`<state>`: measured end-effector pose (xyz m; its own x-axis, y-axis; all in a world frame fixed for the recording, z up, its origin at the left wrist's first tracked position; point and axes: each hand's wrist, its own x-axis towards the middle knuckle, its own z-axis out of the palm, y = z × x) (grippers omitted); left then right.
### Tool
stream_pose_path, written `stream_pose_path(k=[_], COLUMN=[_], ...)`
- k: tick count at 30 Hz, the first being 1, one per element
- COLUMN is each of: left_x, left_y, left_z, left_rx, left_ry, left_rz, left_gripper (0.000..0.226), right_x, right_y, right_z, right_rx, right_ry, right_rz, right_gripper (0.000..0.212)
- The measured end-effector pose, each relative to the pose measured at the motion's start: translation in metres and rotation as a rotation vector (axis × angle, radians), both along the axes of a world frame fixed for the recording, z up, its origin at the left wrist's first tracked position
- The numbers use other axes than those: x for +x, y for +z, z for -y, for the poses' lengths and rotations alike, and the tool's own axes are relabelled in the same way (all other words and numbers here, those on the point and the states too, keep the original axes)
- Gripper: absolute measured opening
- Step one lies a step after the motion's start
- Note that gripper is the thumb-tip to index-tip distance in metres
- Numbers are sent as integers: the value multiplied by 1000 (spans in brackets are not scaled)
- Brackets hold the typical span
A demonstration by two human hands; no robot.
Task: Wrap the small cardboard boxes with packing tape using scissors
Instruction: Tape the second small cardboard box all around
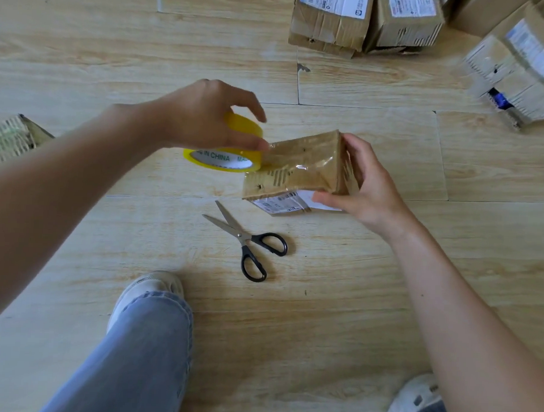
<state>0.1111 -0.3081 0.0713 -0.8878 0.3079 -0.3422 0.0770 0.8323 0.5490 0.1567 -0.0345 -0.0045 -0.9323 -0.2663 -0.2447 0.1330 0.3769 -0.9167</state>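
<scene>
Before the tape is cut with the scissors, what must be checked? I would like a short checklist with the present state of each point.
1. Right hand holds the small box steady: ok.
2. Left hand grips the tape roll: ok.
3. Tape runs from the roll onto the box: ok, the roll sits against the box's left end.
4. Scissors are near, lying on the floor in front of the box: ok.
5. One hand is free to take the scissors: not ok, both are busy.
6. Tape lies flat without wrinkles: cannot tell, glare hides it.
</scene>
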Motion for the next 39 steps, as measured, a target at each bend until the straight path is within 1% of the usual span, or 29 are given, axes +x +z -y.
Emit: stream_pose_path(k=[2, 4, 6, 8, 9, 10, 11, 12, 13, 14, 15, 16, 17, 19, 23, 25, 27, 28, 30, 32, 33, 34, 36, 37, 39], left_x=[1, 2, 1, 1, 1, 2, 3, 3, 3, 3, 3, 3, 3, 4, 3, 3, 3, 4, 4, 4, 3, 3, 3, 4, 4], left_y=[-2, -4, -4, -5, -6, -6, -7, -7, -7, -6, -6, -6, -6, -6, -7, -7, -7, -7, -7, -7, -7, -7, -6, -5, -4], left_z=[-11, -20, -25, -25, -25, -25, -25, -26, -26, -26, -26, -27, -27, -28, -28, -29, -31, -32, -33, -33, -33, -33, -34, -34, -35], left_rx=[27, 38, 40, 49, 61, 75, 89, 98, 104, 107, 112, 119, 127, 139, 144, 145, 142, 141, 139, 134, 131, 130, 130, 131, 130], left_ry=[-37, -51, -37, -17, -6, 4, 11, 17, 24, 32, 42, 50, 53, 52, 52, 55, 50, 48, 51, 56, 59, 61, 62, 63, 69], left_rz=[8, -1, -1, -1, -3, -3, -2, -1, 1, 3, 5, 4, 2, -6, -24, -29, -36, -39, -42, -43, -44, -43, -38, -35, -30], left_gripper=[42, 40, 38, 36, 35, 34, 34, 34, 34, 34, 34, 33, 33, 31, 28, 27, 26, 26, 25, 25, 24, 24, 24, 23, 23], right_x=[8, 15, 25, 41, 51, 63, 75, 86, 95, 103, 109, 116, 120, 124, 120, 119, 119, 120, 123, 128, 129, 130, 130, 128, 124], right_y=[-5, -13, -21, -26, -27, -30, -34, -37, -40, -44, -50, -56, -62, -71, -77, -76, -72, -70, -63, -52, -45, -38, -26, -20, -8], right_z=[-7, -8, -3, 11, 20, 30, 40, 49, 58, 66, 74, 81, 87, 97, 106, 106, 100, 94, 78, 61, 54, 48, 38, 35, 31], right_rx=[12, 54, 122, 220, 296, 387, 475, 544, 600, 635, 658, 676, 690, 737, 872, 901, 854, 789, 550, 242, 133, 58, -67, -127, -253], right_ry=[-6, -58, -182, -338, -420, -492, -534, -524, -441, -291, -112, 53, 165, 247, 250, 244, 206, 175, 90, 6, -20, -33, -77, -94, -86], right_rz=[44, 36, 4, -18, -60, -143, -248, -334, -371, -361, -317, -262, -228, -212, -188, -159, -103, -61, 105, 331, 399, 441, 509, 534, 542], right_gripper=[97, 89, 80, 84, 83, 76, 64, 50, 39, 31, 27, 28, 32, 37, 39, 37, 37, 36, 31, 26, 30, 39, 61, 66, 59])
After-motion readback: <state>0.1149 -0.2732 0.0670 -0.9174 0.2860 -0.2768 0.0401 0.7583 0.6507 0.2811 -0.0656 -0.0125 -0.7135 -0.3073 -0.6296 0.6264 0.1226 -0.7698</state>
